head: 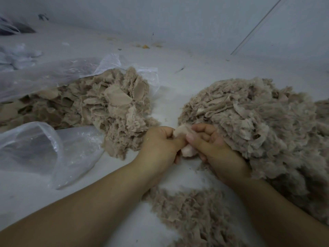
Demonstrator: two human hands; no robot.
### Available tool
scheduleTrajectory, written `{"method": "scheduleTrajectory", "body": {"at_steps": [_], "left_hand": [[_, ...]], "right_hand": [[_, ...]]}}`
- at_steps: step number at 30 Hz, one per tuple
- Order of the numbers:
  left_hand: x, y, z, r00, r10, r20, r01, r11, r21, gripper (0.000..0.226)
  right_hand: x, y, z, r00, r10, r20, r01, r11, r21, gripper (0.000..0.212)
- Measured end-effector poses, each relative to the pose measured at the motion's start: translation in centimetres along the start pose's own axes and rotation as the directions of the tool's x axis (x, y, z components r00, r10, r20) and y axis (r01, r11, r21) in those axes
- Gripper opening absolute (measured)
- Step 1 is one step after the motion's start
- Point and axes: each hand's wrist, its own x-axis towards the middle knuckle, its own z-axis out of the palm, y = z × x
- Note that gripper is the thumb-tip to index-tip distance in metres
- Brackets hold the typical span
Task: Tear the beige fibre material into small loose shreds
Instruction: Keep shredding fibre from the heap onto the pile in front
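Head view, looking down on a pale floor (178, 68). Both hands meet near centre, at about 6 o'clock of the gap between two heaps. Left hand (160, 145): fingers curled, thumb across, pinching one end of a small beige scrap (180, 131). Right hand (210, 145): fingers curled the same way, thumb forward, pinching the other end. Scrap shows above the thumbs and again as a pale lump below them; hands touching or nearly so, knuckles outward. Both forearms bare, running in from the lower edge. Left heap (110, 104) at 10 o'clock of the hands: larger flat flakes and torn sheets of fibre, coarse, spilling from a clear plastic bag (44, 75) that lies over its far side. Second clear bag (35, 148) at 9 o'clock, mouth open, lying flat just beside the heap's near edge. Right heap (258, 125) at 2 o'clock: finer, fluffier, wispy shreds, big mound; the right hand's back rests against its near slope. Third patch of shreds (192, 214) at 6 o'clock, low and spread, between the forearms. Grey wall (178, 18) at 12 o'clock, thin pale strip (256, 27) slanting across it at 1 o'clock. Small yellowish crumbs (145, 46) along the wall foot. More crumpled plastic at 10 o'clock, far left edge, contents blurred.
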Motion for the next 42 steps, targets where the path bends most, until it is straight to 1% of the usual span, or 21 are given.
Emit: {"method": "scheduleTrajectory", "body": {"at_steps": [2,5,9,10,13,15,18,20,22,25,26,27,30,32,34,35,36,38,39,41,42], "left_hand": [[-0.1,0.1,0.0,0.999,-0.026,0.032,0.025,1.000,0.017,0.028],[0.2,0.3,-0.1,0.990,-0.087,0.108,0.090,0.996,-0.024,0.029],[0.7,0.3,-0.5,0.989,-0.109,0.096,0.117,0.990,-0.083,0.037],[0.8,0.2,-0.6,0.990,-0.111,0.087,0.120,0.987,-0.105,0.038],[0.8,0.0,-0.5,0.990,-0.118,0.077,0.128,0.980,-0.154,0.042],[0.6,0.2,-0.3,0.996,-0.074,0.051,0.080,0.990,-0.120,0.036],[1.1,1.7,-0.9,0.988,0.138,-0.069,-0.131,0.987,0.092,0.025],[1.9,3.4,-2.5,0.928,0.343,-0.144,-0.260,0.875,0.408,0.023],[2.7,5.0,-4.3,0.866,0.493,-0.082,-0.282,0.618,0.734,0.022],[3.3,5.5,-6.1,0.862,0.506,-0.032,-0.139,0.297,0.945,0.016],[3.5,5.3,-6.4,0.858,0.513,-0.023,-0.090,0.194,0.977,0.018],[3.5,4.9,-6.5,0.872,0.490,-0.012,-0.055,0.123,0.991,0.029],[3.3,4.7,-6.8,0.903,0.428,0.023,-0.067,0.089,0.994,0.045],[2.9,5.4,-6.5,0.844,0.528,0.099,-0.121,0.008,0.993,0.043],[2.3,5.8,-5.4,0.726,0.649,0.230,-0.268,-0.042,0.963,0.023],[1.8,5.6,-4.7,0.710,0.635,0.304,-0.358,-0.045,0.933,0.011],[1.6,5.0,-4.1,0.721,0.590,0.362,-0.416,-0.049,0.908,0.006],[1.7,3.1,-3.7,0.827,0.372,0.422,-0.425,-0.077,0.902,0.022],[2.0,2.0,-4.0,0.867,0.278,0.414,-0.397,-0.117,0.910,0.019],[2.5,1.3,-5.4,0.909,0.204,0.364,-0.326,-0.198,0.925,0.009],[2.7,1.4,-6.2,0.921,0.202,0.333,-0.293,-0.206,0.934,0.017]], "right_hand": [[-0.1,0.1,0.1,1.000,0.018,-0.020,-0.017,0.999,0.036,0.014],[-0.1,0.2,0.2,0.992,0.115,-0.043,-0.105,0.976,0.189,0.015],[0.1,-0.4,-0.2,0.987,0.072,-0.143,-0.060,0.995,0.082,0.038],[0.0,-0.5,-0.1,0.991,0.058,-0.124,-0.049,0.996,0.077,0.037],[-0.5,-0.4,0.3,0.993,0.102,-0.054,-0.094,0.987,0.128,0.012],[-0.3,-0.1,0.3,0.991,0.110,-0.083,-0.094,0.980,0.173,0.015],[0.0,-0.2,-0.1,0.993,0.065,-0.097,-0.055,0.993,0.108,0.025],[0.2,0.1,-0.3,0.996,0.036,-0.086,-0.031,0.998,0.059,0.027],[0.1,0.2,-0.4,0.997,0.006,-0.082,-0.002,0.999,0.053,0.029],[0.2,0.1,-0.7,0.999,-0.024,-0.041,0.027,0.998,0.065,0.029],[0.1,0.1,-0.8,1.000,-0.023,-0.016,0.024,0.997,0.074,0.032],[0.1,0.1,-0.9,1.000,-0.021,0.008,0.020,0.996,0.087,0.036],[0.1,0.1,-1.2,0.999,-0.022,0.049,0.015,0.991,0.130,0.043],[0.1,0.0,-1.2,0.998,-0.017,0.056,0.008,0.988,0.157,0.047],[0.2,0.0,-1.2,0.999,-0.020,0.048,0.012,0.985,0.171,0.045],[0.2,0.0,-1.2,0.999,-0.020,0.044,0.012,0.986,0.167,0.044],[0.2,0.0,-1.1,0.999,-0.017,0.038,0.011,0.987,0.163,0.045],[0.2,0.0,-1.0,1.000,-0.006,0.023,0.002,0.986,0.169,0.053],[0.2,-0.1,-0.9,1.000,0.003,0.014,-0.005,0.985,0.173,0.056],[0.3,-0.2,-0.8,1.000,0.023,-0.003,-0.022,0.984,0.176,0.056],[0.4,-0.2,-0.8,0.999,0.035,-0.008,-0.033,0.984,0.177,0.054]]}}
